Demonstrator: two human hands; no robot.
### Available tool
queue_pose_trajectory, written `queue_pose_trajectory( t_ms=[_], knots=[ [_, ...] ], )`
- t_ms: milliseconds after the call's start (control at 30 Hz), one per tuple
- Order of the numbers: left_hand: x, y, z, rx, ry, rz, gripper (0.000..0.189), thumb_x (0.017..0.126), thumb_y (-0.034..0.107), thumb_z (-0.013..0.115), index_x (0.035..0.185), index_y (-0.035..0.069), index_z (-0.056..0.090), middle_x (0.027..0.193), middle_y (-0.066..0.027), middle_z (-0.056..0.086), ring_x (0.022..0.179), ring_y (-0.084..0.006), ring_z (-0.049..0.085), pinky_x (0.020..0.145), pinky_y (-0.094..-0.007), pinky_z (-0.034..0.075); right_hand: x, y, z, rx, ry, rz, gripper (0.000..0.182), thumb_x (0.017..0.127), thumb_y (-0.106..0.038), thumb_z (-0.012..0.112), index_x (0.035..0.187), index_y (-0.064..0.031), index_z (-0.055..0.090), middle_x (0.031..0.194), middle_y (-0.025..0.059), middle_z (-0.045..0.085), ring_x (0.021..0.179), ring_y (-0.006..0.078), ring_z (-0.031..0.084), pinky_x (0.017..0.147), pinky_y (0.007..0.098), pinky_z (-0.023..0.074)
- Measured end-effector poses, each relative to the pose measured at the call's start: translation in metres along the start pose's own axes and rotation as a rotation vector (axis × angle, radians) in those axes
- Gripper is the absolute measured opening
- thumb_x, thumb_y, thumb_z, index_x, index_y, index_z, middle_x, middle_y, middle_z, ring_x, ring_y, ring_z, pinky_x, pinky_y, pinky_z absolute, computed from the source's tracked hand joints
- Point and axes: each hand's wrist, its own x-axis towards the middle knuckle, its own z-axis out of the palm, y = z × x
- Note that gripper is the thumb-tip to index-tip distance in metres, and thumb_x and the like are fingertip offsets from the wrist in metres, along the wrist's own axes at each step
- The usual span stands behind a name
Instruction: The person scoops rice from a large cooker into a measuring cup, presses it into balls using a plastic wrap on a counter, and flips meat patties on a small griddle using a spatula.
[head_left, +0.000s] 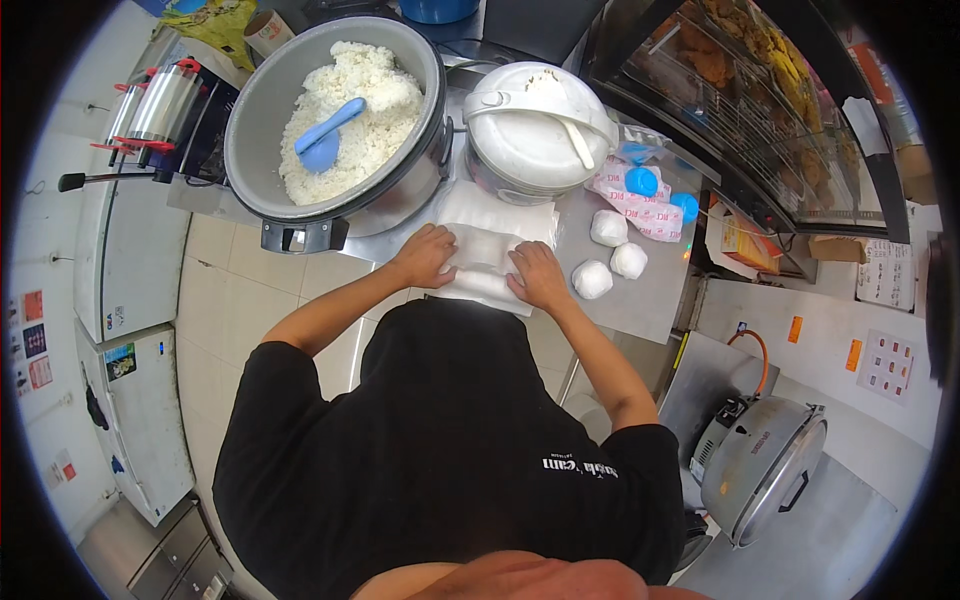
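Note:
My left hand (427, 256) and my right hand (538, 274) grip either side of a white wrapping sheet (484, 251) at the table's front edge. The sheet is folded over between them, and whether anything lies inside is hidden. Beneath and behind it spreads a stack of white sheets (495, 206). Three round white wrapped bundles (610, 227) sit to the right of my right hand. Beyond my left hand stands a large open pot of cooked rice (300, 142), with a blue rice paddle (330, 135) lying on the rice.
A lidded white container (525, 142) with a white spoon on top stands behind the sheets. Pink printed wrappers (637, 199) and blue caps (641, 181) lie right of it. A glass food display (750, 112) is at upper right. A lidded cooker (765, 465) stands lower right.

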Motion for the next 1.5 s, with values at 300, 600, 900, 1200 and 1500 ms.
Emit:
queue_pose_trajectory(
  t_ms=[300,600,900,1200,1500],
  knots=[
    [-0.004,0.023,0.041,-0.264,0.276,-0.080,0.056,0.082,0.020,0.078,0.133,0.004,0.062,0.130,-0.0185,0.065,0.124,-0.0389,0.062,0.108,-0.0495,0.050,-0.006,0.003,0.024,0.129,0.128,-0.015,0.043,0.083,-0.023,0.082,0.118,-0.0036,0.067,0.111,0.0154,0.069,0.102,0.0357,0.067,0.094,0.0476,0.0515],
    [-0.001,0.027,0.035,-0.238,0.365,-0.171,0.048,0.083,0.014,0.077,0.129,0.008,0.064,0.118,-0.0161,0.068,0.113,-0.0364,0.066,0.101,-0.0476,0.053,0.020,-0.015,0.014,0.049,0.304,-0.022,0.036,0.081,-0.020,0.082,0.112,-0.0065,0.069,0.102,0.0112,0.066,0.097,0.0318,0.065,0.087,0.0460,0.0498],
    [-0.001,0.020,0.028,-0.211,0.482,-0.030,0.039,0.078,0.003,0.076,0.116,0.007,0.069,0.099,-0.0117,0.067,0.094,-0.0329,0.067,0.087,-0.0438,0.055,0.020,-0.014,0.017,0.060,0.308,-0.133,0.028,0.078,-0.009,0.079,0.104,-0.0070,0.070,0.104,0.0092,0.067,0.100,0.0300,0.066,0.090,0.0442,0.0528],
    [0.004,0.030,0.011,-0.177,0.467,-0.040,0.046,0.078,0.005,0.079,0.122,0.008,0.067,0.110,-0.0121,0.065,0.106,-0.0355,0.064,0.092,-0.0484,0.053,0.002,0.003,0.018,0.028,0.215,-0.115,0.035,0.078,-0.008,0.075,0.112,-0.0066,0.066,0.105,0.0114,0.067,0.101,0.0318,0.066,0.092,0.0453,0.0525],
    [-0.009,0.000,0.042,-0.194,0.324,0.108,0.025,0.083,0.002,0.073,0.107,0.006,0.068,0.104,-0.0103,0.067,0.101,-0.0333,0.066,0.090,-0.0429,0.055,-0.002,0.019,0.024,0.073,0.103,-0.164,0.024,0.079,-0.008,0.073,0.101,-0.0052,0.065,0.102,0.0124,0.065,0.102,0.0325,0.062,0.091,0.0457,0.0515]
  ],
)
